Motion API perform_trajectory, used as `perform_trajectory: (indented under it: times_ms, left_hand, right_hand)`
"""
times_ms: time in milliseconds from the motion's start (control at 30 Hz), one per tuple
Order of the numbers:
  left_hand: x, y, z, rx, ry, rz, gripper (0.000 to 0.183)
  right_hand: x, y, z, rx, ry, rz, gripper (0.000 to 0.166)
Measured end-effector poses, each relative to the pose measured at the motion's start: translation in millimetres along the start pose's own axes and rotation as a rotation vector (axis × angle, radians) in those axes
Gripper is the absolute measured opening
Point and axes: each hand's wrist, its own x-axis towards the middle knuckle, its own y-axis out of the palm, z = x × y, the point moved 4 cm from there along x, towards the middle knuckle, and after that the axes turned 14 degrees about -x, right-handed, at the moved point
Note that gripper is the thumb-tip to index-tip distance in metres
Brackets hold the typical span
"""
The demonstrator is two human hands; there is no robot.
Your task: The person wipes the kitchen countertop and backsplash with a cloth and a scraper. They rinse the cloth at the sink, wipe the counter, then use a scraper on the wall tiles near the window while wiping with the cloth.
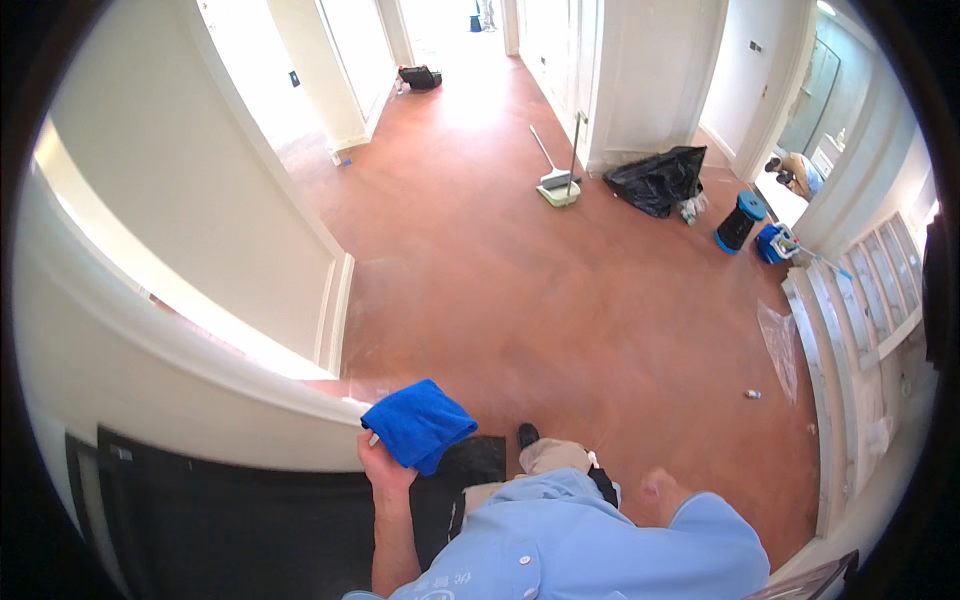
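Observation:
My left hand [386, 465] grips a folded blue cloth [420, 424], holding it up in front of the wall on the left. The cloth hides part of my fingers. My right hand [658, 487] hangs beside my body above the reddish-brown floor [585, 322]. It looks blurred and foreshortened, so its finger position is unclear, and nothing shows in it. Below the cloth, a black mat [480, 457] lies by a dark doorway or panel [247, 517]. One of my dark shoes [528, 435] points forward on the floor.
A broom [556, 180] and a long-handled dustpan [559, 196] stand ahead. To their right are a black plastic bag [656, 180], a black-and-blue cylindrical container [740, 223] and a blue bucket [776, 244]. Slatted panels [855, 300] lean at right. A person [799, 176] crouches beyond the right doorway.

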Motion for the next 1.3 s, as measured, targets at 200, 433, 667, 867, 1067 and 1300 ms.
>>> perform_trajectory:
  times_ms: [200,433,667,867,1067,1300]
  left_hand:
    - [135.6,77.0,-45.2,0.169,0.218,0.016,0.057]
    - [333.9,63.2,-131.7,0.325,0.215,-0.188,0.043]
    - [552.3,153.3,-223.5,1.04,0.42,-0.363,0.05]
    - [662.9,244.9,-302.0,1.648,0.629,-0.368,0.042]
    - [803.1,114.8,-394.2,1.854,0.285,-0.706,0.042]
    - [894.4,76.2,-416.4,1.711,-0.286,-0.911,0.046]
  right_hand:
    - [238.9,-392.9,214.1,0.025,-0.085,-0.534,0.027]
    - [394.1,-603.5,439.3,0.079,-0.572,-0.688,0.018]
    - [576.7,-552.8,274.9,-0.297,-0.27,-0.171,0.029]
    - [562.3,-543.1,236.2,0.351,0.266,0.2,0.018]
    - [755.2,-704.9,384.1,0.019,-0.07,-0.026,0.015]
    - [950.9,-1030.4,797.1,-0.268,-0.49,-0.308,0.025]
